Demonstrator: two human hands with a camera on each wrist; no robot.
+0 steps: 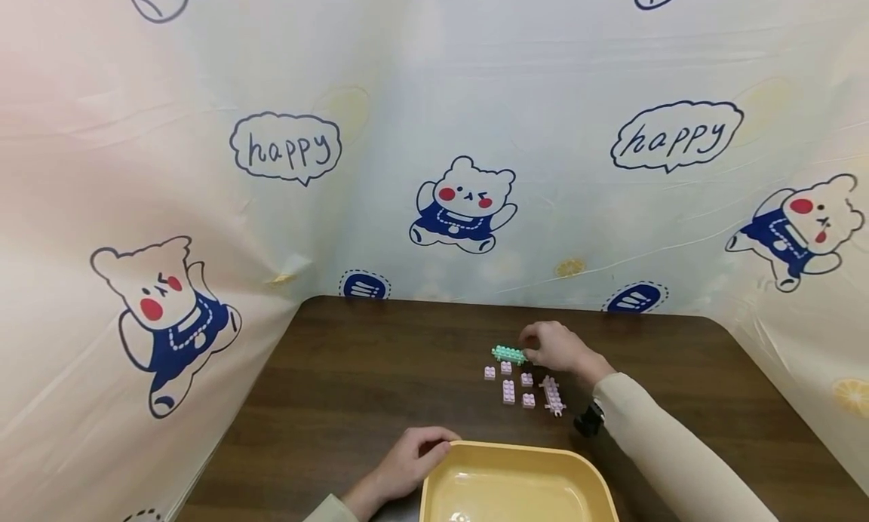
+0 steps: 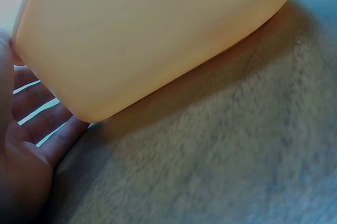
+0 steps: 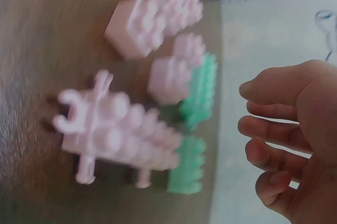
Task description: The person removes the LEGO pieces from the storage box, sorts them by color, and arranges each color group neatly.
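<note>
My left hand (image 1: 410, 462) holds a yellow tray (image 1: 516, 448) by its far left corner. In the left wrist view, the fingers (image 2: 39, 110) reach behind the tray's wall (image 2: 158, 34) and the thumb lies at its rim. My right hand (image 1: 558, 347) is over the far part of the table, beside a green toy brick base (image 1: 509, 354). Its fingers are loosely bent and spread, with nothing between them, in the right wrist view. A second green brick (image 3: 187, 166) shows there; the hand covers it in the head view. Nearest that wrist lies a pink wheel base (image 1: 553, 396) with axle pegs.
Several small pink bricks, among them a longer pink brick (image 1: 508, 391), lie in a loose group between the tray and the green base. The brown table (image 1: 353, 371) ends at a printed cloth backdrop (image 1: 380, 167) behind and at both sides.
</note>
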